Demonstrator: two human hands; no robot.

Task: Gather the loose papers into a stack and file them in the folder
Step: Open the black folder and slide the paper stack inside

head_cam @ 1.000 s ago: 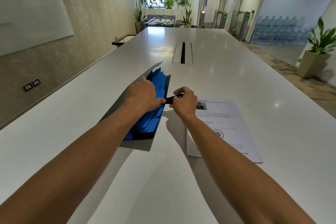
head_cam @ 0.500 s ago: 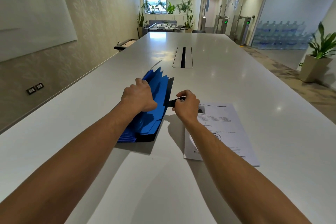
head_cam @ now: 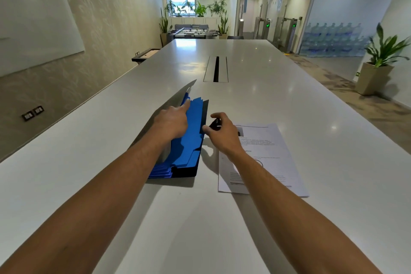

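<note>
An expanding folder [head_cam: 189, 147] with blue dividers and a black outer cover lies open on the white table [head_cam: 289, 100]. My left hand [head_cam: 172, 123] rests on the dividers with its index finger stretched out to a far tab. My right hand [head_cam: 222, 133] sits just right of the folder and pinches the small black strap at the cover's edge. A stack of printed papers [head_cam: 266, 158] lies flat to the right, partly under my right wrist and forearm.
A cable slot [head_cam: 216, 69] is set into the table's middle, beyond the folder. A potted plant [head_cam: 378, 66] stands on the floor at the right. The wall runs close along the table's left edge.
My left hand has gone from curled on the dividers to reaching forward with the index finger out. The right hand has stayed on the black strap, and the folder has fanned a little wider.
</note>
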